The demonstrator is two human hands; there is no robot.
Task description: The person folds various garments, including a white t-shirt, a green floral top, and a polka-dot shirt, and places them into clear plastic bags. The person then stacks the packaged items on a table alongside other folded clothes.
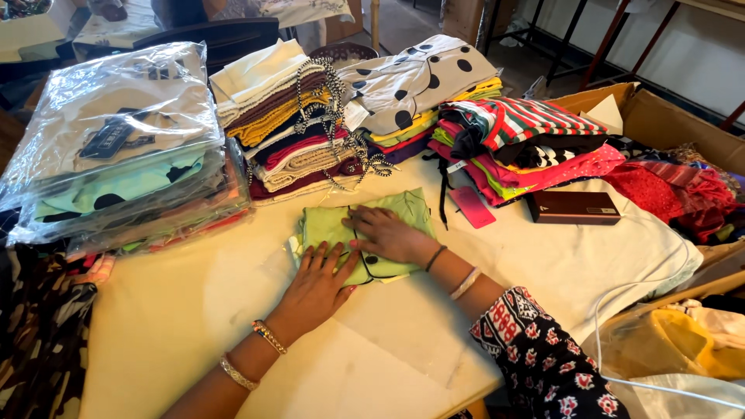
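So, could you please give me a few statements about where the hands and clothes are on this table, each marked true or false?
1. Both hands lie flat on the folded light green garment. True: the left hand and right hand both press on it.
2. The right hand is lifting the dark brown box. False: the box lies untouched on the table, apart from both hands.
3. Plastic-wrapped garment packs are stacked at the left of the table. True.
4. The polka-dot garment lies under the green one. False: it tops a stack at the back.
5. A pink tag lies right of the green garment. True.
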